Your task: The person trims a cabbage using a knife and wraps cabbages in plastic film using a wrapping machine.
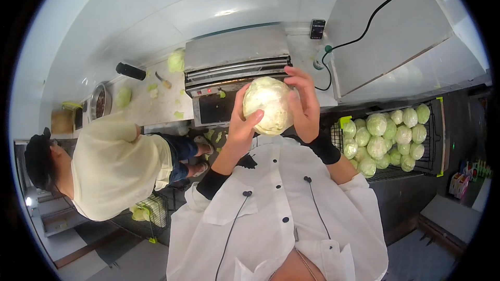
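Note:
A pale green cabbage (268,105) is held up in front of my chest, with a shiny surface. My left hand (241,125) is wrapped round its left side, the thumb lying across the front. On the right side my right hand (304,105) has its fingers spread and raised, with the palm side close to the cabbage; whether it touches is hard to tell. Behind the cabbage stands a metal wrapping machine (237,52) with a small red light and a dark plate (216,109) at its front.
At the left, a co-worker (120,166) stands by the counter (166,106), which bears a knife (163,80), leaf scraps, cabbages and a bowl (100,101). A crate of cabbages (383,138) is at the right. A cable (371,18) hangs near a bottle (320,58) and a phone (317,28).

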Available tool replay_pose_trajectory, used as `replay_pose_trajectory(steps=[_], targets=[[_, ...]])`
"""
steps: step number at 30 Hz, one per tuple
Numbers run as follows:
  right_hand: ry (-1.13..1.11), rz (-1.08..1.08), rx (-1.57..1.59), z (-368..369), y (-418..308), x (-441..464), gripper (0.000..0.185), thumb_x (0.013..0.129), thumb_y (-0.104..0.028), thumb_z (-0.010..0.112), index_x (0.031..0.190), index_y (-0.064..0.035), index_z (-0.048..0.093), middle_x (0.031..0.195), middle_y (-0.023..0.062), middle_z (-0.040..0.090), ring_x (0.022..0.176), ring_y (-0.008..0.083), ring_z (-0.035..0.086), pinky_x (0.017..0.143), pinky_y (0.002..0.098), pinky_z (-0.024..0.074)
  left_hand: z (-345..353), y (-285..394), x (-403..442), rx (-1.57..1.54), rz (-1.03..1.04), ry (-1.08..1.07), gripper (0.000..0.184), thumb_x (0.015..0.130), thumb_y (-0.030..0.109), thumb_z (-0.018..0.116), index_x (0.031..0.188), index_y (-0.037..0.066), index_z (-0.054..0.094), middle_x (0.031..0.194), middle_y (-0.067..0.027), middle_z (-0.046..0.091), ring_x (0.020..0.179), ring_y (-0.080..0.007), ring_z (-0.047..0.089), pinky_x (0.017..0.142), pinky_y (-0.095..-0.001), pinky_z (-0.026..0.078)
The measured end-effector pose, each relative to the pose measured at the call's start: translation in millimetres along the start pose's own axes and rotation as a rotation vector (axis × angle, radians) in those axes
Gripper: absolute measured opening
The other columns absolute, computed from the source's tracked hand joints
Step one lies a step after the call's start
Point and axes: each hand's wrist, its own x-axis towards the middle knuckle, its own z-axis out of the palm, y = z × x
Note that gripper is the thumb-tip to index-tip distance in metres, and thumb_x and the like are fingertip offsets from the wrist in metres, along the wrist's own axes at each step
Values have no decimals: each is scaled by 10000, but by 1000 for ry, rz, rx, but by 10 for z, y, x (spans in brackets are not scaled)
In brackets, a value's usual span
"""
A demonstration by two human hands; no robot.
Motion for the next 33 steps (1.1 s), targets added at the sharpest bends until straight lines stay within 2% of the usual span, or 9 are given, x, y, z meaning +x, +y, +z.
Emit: replay_pose_trajectory(steps=[4, 8, 14, 17, 20, 24, 28, 31, 33], targets=[[-49, -9, -227, 114, -144, 34, 522, 878, -163, 655, 1364, -56, 499, 1445, 195, 439, 1295, 277, 471, 1063, 366, 386, 17, -40, 14, 75, 10, 13, 757, 835, 131, 729, 1469, 54, 323, 1380, -113, 460, 1291, -211, 453, 1066, -352, 395], [-202, 310, 78, 55, 12, 102, 478, 883, -211, 657, 1312, -33, 548, 1184, 145, 643, 1082, 226, 626, 949, 327, 480, -177, -57, 64, 140, 46, -129, 785, 803, 130, 739, 1472, 59, 334, 1375, -112, 467, 1285, -208, 456, 1068, -348, 390], [-145, 327, 120, 36, 104, -25, 417, 941, -222, 581, 1298, -8, 554, 1233, 145, 625, 1132, 210, 596, 981, 330, 456, -72, -8, 80, 227, 61, -106, 816, 774, 123, 763, 1474, 60, 350, 1368, -117, 474, 1275, -212, 467, 1060, -349, 401], [-116, 15, -66, -65, 173, 46, 432, 978, -264, 520, 1309, 14, 532, 1316, 149, 569, 1210, 202, 538, 1028, 345, 418, -24, 70, 129, 402, 79, -87, 924, 717, 150, 817, 1499, 72, 329, 1391, -96, 462, 1285, -222, 473, 1088, -359, 383], [-50, 141, 277, -27, 89, 18, 473, 1000, -317, 474, 1326, 25, 500, 1374, 153, 516, 1263, 215, 492, 1058, 356, 387, 101, 94, 161, 472, 167, -88, 995, 678, 97, 837, 1513, 60, 297, 1399, -116, 449, 1279, -234, 480, 1090, -372, 381], [110, 177, 308, 129, 149, -73, 541, 1017, -404, 389, 1363, 7, 448, 1352, 153, 529, 1253, 258, 511, 1055, 357, 404, 280, 61, 102, 939, 434, -77, 1061, 702, 133, 824, 1536, 33, 176, 1447, -186, 408, 1305, -285, 467, 1089, -402, 378], [324, 355, 971, 65, 199, -54, 611, 998, -488, 340, 1384, -23, 430, 1335, 176, 541, 1242, 301, 531, 1061, 404, 419, 227, 79, 134, 633, 491, -116, 940, 863, 272, 713, 1552, 46, 115, 1504, -223, 353, 1336, -318, 436, 1085, -421, 374], [471, 352, 1004, 64, 241, -33, 652, 977, -486, 312, 1442, -34, 382, 1444, 176, 485, 1281, 323, 508, 1085, 432, 401, 222, -63, 273, 320, 348, -144, 945, 877, 402, 723, 1543, 48, 155, 1484, -186, 374, 1339, -290, 434, 1092, -407, 375], [328, 102, 739, 53, 262, 22, 665, 972, -479, 323, 1461, -29, 358, 1472, 175, 454, 1315, 323, 477, 1103, 437, 379, 294, -190, 331, 63, 201, -153, 994, 786, 297, 806, 1536, 65, 198, 1466, -159, 392, 1336, -266, 427, 1104, -390, 363]])
